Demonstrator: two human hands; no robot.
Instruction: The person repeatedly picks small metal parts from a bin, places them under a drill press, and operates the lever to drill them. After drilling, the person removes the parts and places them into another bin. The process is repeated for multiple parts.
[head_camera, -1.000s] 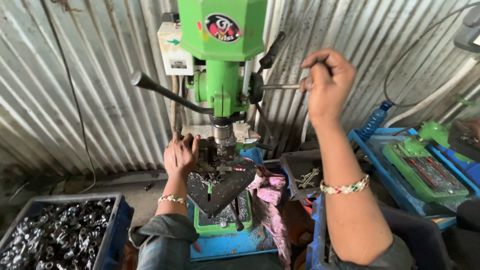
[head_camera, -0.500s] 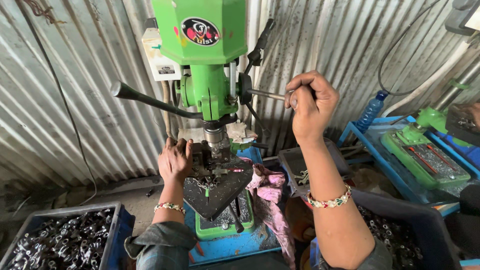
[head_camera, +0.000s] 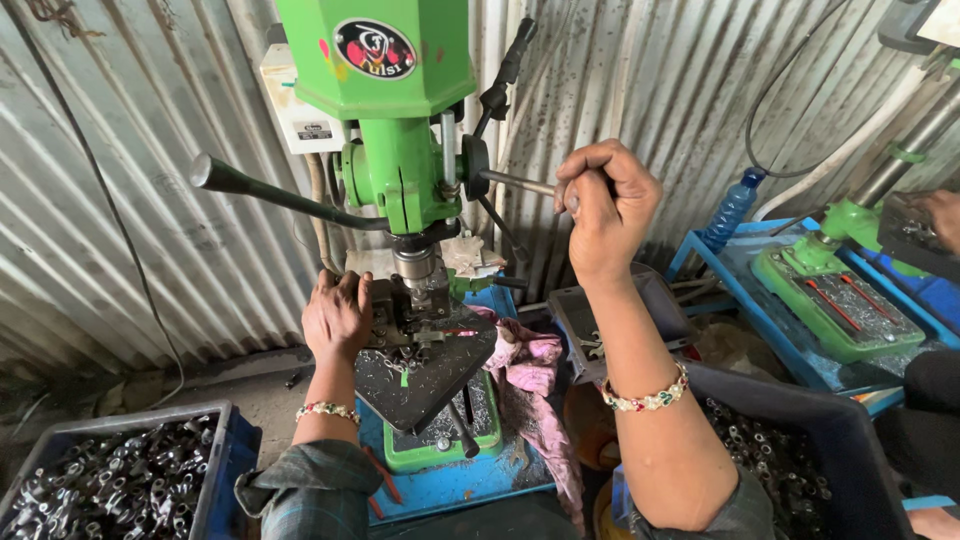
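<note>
Gripping the metal feed handle (head_camera: 515, 183) of the green drill press (head_camera: 395, 120), the right hand (head_camera: 605, 205) is a closed fist around the rod's end, raised at the right of the machine head. Left of it and lower, the left hand (head_camera: 337, 315) lies palm-down with fingers spread loosely on the vise (head_camera: 400, 310) under the spindle (head_camera: 414, 265), pressing against it rather than wrapping anything; I cannot tell whether a part sits beneath the fingers. Below the vise, the dark drill table (head_camera: 425, 380), strewn with metal chips, tilts toward the near side. A second long handle (head_camera: 270, 192) juts out to the left. A pink rag (head_camera: 530, 365) hangs just right of the drill table. At near left, a blue crate (head_camera: 235, 450) holds dark metal parts (head_camera: 110, 490); at near right, a dark bin (head_camera: 860, 440) holds similar pieces. Far right stands another green machine (head_camera: 840, 300) on a blue tray, with a blue bottle (head_camera: 728, 212) beside it. Corrugated metal sheeting (head_camera: 100, 170) forms the far wall.
</note>
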